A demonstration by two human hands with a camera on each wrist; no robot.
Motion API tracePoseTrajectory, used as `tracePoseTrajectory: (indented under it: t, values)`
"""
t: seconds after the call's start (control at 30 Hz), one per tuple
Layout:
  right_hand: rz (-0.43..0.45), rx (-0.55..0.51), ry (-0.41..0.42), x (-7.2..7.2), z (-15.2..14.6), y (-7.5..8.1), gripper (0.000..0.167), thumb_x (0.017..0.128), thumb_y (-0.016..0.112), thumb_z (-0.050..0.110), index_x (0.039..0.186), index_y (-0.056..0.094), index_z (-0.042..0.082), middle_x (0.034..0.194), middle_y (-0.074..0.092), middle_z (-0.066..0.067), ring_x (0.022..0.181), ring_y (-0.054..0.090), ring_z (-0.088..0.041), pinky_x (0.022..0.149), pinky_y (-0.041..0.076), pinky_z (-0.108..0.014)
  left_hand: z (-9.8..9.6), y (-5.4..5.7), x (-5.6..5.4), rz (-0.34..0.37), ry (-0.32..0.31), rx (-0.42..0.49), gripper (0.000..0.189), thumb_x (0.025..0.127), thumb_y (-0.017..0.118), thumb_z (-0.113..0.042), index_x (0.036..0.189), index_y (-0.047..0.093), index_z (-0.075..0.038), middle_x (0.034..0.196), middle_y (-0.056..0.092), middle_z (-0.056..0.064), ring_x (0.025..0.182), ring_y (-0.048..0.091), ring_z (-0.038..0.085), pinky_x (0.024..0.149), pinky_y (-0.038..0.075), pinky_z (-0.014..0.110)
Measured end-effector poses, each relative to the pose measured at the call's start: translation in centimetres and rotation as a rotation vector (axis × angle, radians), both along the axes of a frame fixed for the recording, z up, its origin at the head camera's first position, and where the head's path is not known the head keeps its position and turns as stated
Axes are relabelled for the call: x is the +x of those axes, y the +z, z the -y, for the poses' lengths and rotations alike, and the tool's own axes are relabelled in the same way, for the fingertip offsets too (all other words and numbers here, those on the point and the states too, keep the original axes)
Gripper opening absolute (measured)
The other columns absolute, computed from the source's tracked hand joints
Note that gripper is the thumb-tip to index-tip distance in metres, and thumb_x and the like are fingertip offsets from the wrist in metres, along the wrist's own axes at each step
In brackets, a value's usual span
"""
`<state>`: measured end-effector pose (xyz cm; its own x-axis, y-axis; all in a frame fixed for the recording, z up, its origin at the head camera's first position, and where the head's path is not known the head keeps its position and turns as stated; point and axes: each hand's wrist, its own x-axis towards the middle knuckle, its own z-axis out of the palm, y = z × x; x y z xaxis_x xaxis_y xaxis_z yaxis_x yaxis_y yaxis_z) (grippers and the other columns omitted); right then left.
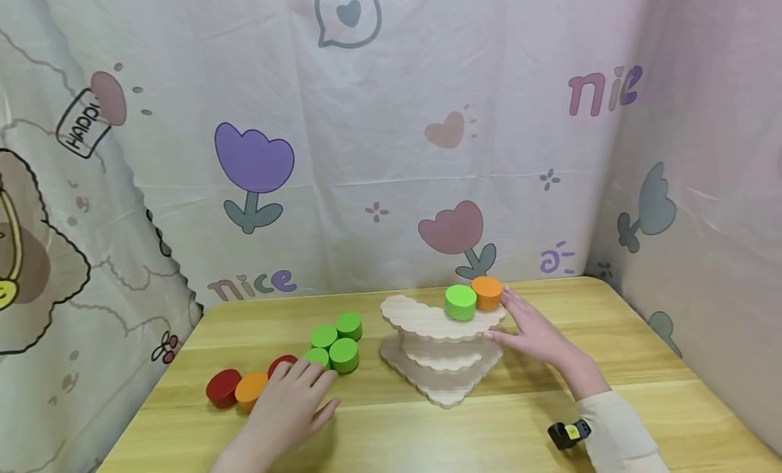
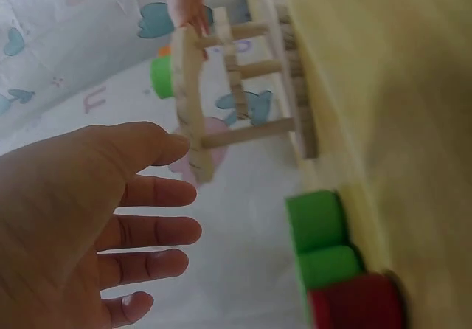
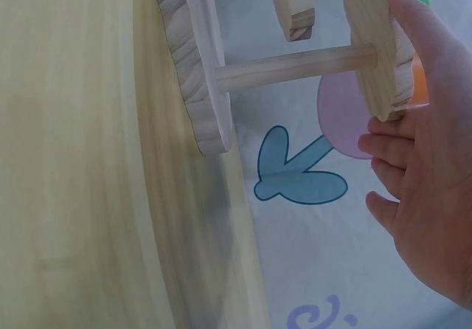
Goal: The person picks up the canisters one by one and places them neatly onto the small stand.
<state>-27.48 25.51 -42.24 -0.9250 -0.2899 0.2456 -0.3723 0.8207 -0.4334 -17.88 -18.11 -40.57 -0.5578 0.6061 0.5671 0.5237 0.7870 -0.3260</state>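
The tiered wooden stand (image 1: 442,357) sits upright on the table (image 1: 397,436), likely light and rigid (scalloped rims should offer purchase), heart tip toward the person, top's long axis crosswise. The right hand's (image 1: 540,334) extended fingers touch its right edge; the left hand (image 1: 290,402), relaxed, empty, hovers left of it.

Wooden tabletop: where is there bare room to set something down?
Bare: the tabletop in front of the tiered wooden stand, between left hand and right sleeve, and right of that sleeve. Crowded: the left side, where red cylinders, an orange cylinder and green cylinders cluster.
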Motion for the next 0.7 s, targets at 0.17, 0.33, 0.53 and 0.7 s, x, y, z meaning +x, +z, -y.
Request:
tracePoseTrajectory:
  t: [0.17,0.33,0.53,0.7]
  values:
    - [0.005,0.004,0.0,0.0,0.2,-0.1,0.096,0.085,0.063,0.058,0.15,0.027,-0.003,0.159,0.02,-0.025,0.147,0.018,-0.044,0.116,0.02,-0.06,1.6,-1.1,0.4,0.07,0.071,-0.008,0.035,0.075,0.075,-0.043,0.099,0.063,-0.021,0.087,0.057,-0.007,0.082,0.047,0.013,0.073,0.038,0.033]
    - [-0.003,0.011,-0.003,0.0,0.1,0.0,0.096,0.085,0.063,0.058,0.15,0.028,-0.003,0.158,0.021,-0.026,0.147,0.02,-0.044,0.115,0.02,-0.061,3.0,-1.4,0.6,0.146,0.14,0.039,0.03,0.076,0.076,-0.039,0.098,0.065,-0.022,0.087,0.056,-0.009,0.085,0.049,0.012,0.076,0.038,0.033]
    - [-0.001,0.012,-0.002,0.0,0.1,0.1,0.096,0.085,0.063,0.058,0.15,0.027,-0.003,0.159,0.019,-0.025,0.147,0.02,-0.045,0.115,0.02,-0.061,4.3,-1.2,0.1,0.225,0.226,0.05,0.031,0.075,0.078,-0.045,0.094,0.064,-0.024,0.088,0.059,-0.008,0.09,0.056,0.017,0.079,0.041,0.039]
    - [0.002,0.011,-0.007,0.0,0.1,0.2,0.096,0.085,0.063,0.058,0.15,0.027,-0.003,0.159,0.019,-0.025,0.147,0.019,-0.044,0.116,0.02,-0.06,5.4,-1.3,-0.4,0.27,0.283,0.045,0.039,0.073,0.078,-0.051,0.095,0.065,-0.022,0.094,0.065,-0.002,0.093,0.059,0.022,0.079,0.042,0.043]
